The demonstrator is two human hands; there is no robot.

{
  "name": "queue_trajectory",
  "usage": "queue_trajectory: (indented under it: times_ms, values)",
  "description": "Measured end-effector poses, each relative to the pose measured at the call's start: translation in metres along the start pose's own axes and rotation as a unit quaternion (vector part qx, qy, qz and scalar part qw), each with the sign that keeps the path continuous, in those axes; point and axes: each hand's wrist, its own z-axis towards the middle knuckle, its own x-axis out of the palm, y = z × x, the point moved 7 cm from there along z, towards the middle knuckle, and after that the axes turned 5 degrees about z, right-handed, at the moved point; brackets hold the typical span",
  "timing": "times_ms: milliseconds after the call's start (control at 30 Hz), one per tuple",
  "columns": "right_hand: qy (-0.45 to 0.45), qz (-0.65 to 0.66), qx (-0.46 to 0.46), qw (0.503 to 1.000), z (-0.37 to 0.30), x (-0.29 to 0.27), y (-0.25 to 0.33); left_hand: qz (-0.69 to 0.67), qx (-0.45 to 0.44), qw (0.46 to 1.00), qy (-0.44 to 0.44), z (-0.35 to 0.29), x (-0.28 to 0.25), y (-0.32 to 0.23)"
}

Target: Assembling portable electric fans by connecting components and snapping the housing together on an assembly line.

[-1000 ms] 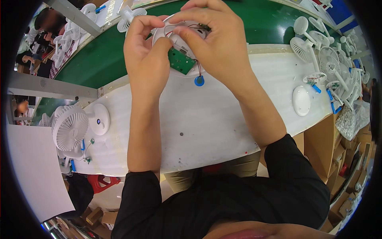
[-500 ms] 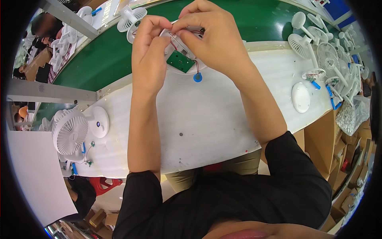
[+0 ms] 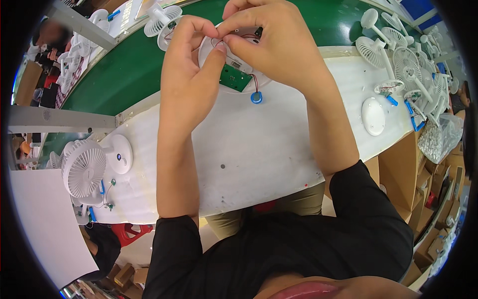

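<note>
Circuit board and round blue-wrapped part have shifted slightly to the right since the previous frame; the left thumb has also moved right, closer to the right hand's fingertips.

Head view: a round white fan base, inner side showing, is located at the far edge of the white-covered counter, between the two hands and seen against the green surface beyond. Whether it is supported from below or held up cannot be determined. Left hand: index finger and thumb bent in a pinch over the base, at a thin wire. Right hand: index finger and thumb likewise pinched, tips meeting the left index fingertip. Which hand grips the wire cannot be told, as the fingers cover the contact point.

The board lies tilted over the near part of the base; the blue part hangs just beyond the rim on red and dark leads.

At left, a white desk fan stands near blue cylindrical cells. At right, a white oval-looking cover plate lies on the counter, near a cluster of white fans.
</note>
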Motion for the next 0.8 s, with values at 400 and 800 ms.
queue_trajectory:
  times_ms: [400,800]
  values:
    - [0.069,-0.049,-0.006,0.996,0.004,-0.009,0.006,0.211,0.014,0.977,-0.012,-0.007,0.002,-0.016]
    - [-0.04,0.017,0.136,0.99,0.002,-0.048,0.003,0.06,-0.037,0.995,-0.07,-0.011,-0.026,-0.016]
